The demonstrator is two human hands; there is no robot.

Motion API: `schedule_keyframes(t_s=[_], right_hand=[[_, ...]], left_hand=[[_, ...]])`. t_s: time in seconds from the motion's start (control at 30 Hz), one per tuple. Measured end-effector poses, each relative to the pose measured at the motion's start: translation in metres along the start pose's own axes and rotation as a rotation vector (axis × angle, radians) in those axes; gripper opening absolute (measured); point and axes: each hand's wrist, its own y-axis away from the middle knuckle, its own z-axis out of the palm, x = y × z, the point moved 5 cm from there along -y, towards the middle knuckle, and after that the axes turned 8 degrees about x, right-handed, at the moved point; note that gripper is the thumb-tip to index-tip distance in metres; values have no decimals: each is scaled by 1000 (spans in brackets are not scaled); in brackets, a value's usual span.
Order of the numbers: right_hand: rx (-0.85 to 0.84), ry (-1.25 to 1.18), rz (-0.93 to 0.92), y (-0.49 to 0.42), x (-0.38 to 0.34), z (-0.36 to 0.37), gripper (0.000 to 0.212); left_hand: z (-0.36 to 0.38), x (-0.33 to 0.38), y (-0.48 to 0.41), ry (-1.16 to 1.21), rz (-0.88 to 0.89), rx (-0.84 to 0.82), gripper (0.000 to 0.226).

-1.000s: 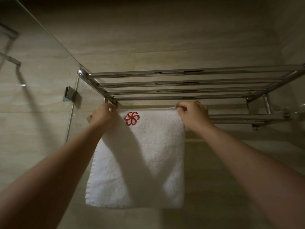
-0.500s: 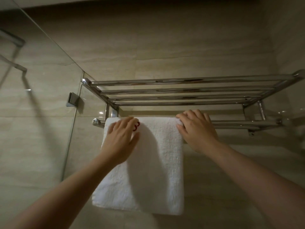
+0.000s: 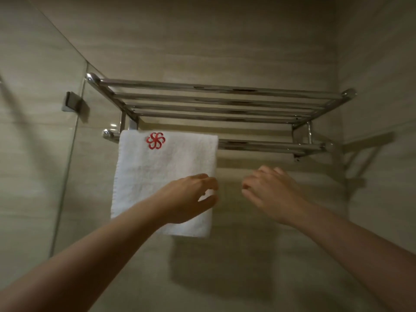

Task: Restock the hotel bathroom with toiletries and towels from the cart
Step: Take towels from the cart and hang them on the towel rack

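Towel (image 3: 157, 176) hangs folded over the lower rail (image 3: 270, 146), at the rail's left end, red logo (image 3: 155, 140) up top. My left grip (image 3: 189, 197) sits in front of the towel's right edge, low down, fingers relaxed and spread, grasping nothing; I can't tell whether it touches the cloth. The bulk of the towel lies at its 11 o'clock. My right grip (image 3: 270, 192) hangs loose and released, holding nothing, at the towel's 3 o'clock and apart from it, below the bare rail. The rack shelf (image 3: 225, 100) is at 12.
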Motion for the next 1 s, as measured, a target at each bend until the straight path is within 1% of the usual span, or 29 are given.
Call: schedule_keyframes(t_s=[0.07,0.13,0.27,0.43,0.6,0.73,0.87,1.0], right_hand=[[-21,10,0,19,-3,-11,27],[-59,2,40,41,-6,-24,25],[-174,30,100,90,-21,-47,24],[-324,48,237,149,-41,-93,22],[-496,118,324,216,-55,-149,23],[-607,158,453,272,-59,-204,22],[-688,217,600,333,-58,-258,23],[-753,223,779,397,-62,-311,21]], left_hand=[[6,15,9,45,22,-61,33],[8,31,18,93,49,-116,31],[9,64,49,203,111,-153,31],[9,104,99,345,169,-244,36],[6,154,132,597,251,-369,31],[-8,207,145,691,371,-418,31],[-24,267,159,777,479,-442,29],[-37,338,179,845,586,-470,33]])
